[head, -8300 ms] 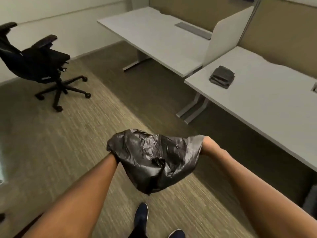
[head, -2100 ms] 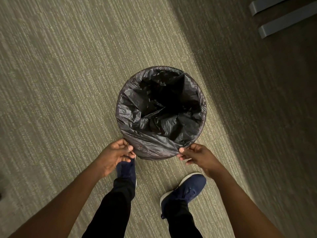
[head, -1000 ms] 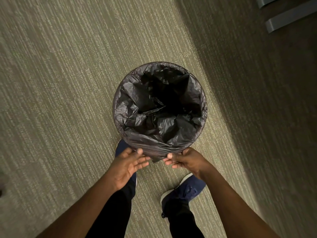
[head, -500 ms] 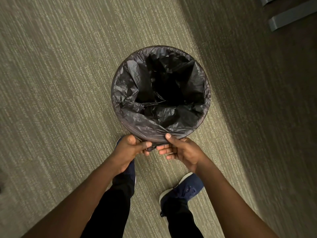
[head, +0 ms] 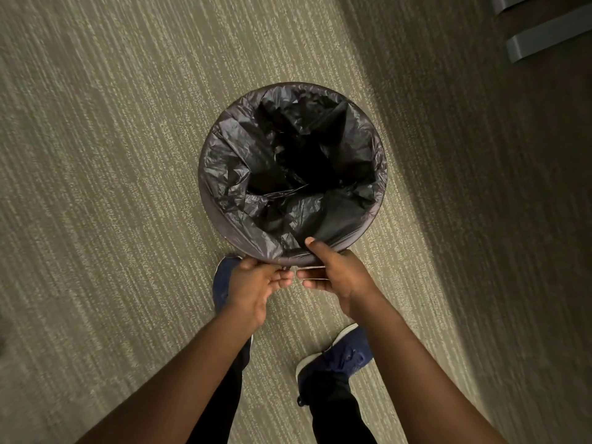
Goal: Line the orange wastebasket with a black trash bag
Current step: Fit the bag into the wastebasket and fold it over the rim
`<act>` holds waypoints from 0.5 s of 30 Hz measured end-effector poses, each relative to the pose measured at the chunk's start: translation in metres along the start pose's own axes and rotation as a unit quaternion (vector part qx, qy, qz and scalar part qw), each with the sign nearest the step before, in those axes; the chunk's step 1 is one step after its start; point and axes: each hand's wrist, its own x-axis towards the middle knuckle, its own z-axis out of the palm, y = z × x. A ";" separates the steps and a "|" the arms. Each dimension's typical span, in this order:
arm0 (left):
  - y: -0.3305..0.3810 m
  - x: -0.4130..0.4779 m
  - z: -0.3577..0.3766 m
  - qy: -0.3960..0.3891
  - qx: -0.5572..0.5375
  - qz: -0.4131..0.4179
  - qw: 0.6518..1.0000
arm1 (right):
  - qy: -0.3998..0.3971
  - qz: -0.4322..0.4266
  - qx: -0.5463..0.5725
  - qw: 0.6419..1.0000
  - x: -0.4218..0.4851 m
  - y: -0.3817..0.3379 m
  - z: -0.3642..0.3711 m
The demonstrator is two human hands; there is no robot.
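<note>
I look straight down at a round wastebasket standing on the carpet. A crinkled black trash bag (head: pixel 243 149) fills it and folds over the whole rim, so none of the orange shows. My right hand (head: pixel 336 274) grips the bag at the near rim, thumb on top of the plastic and fingers under the fold. My left hand (head: pixel 256 283) is just left of it at the same near edge, fingertips pinching the bag's lower fold. The two hands almost touch.
Striped olive carpet (head: pixel 96 155) surrounds the basket. My dark blue shoes (head: pixel 339 357) stand just below it. Grey desk feet (head: pixel 544 36) lie at the top right, over a darker shaded strip of floor.
The basket sits slightly lower in view than half a second ago. My left hand has dropped a little below the rim. My right thumb now lies over the rim's top.
</note>
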 end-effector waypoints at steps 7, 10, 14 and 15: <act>0.030 -0.034 -0.010 -0.089 -0.223 -0.054 0.969 | 0.036 -0.017 0.053 0.998 -0.002 -0.001 0.015; 0.041 -0.044 -0.006 -0.074 -0.189 -0.034 0.979 | 0.043 -0.015 0.087 0.995 -0.009 -0.001 0.025; 0.058 -0.053 0.008 -0.066 -0.137 -0.001 0.988 | 0.029 -0.010 0.166 0.986 -0.026 -0.005 0.034; 0.061 -0.056 0.011 -0.067 -0.126 0.011 0.990 | 0.018 -0.006 0.188 0.982 -0.032 -0.007 0.036</act>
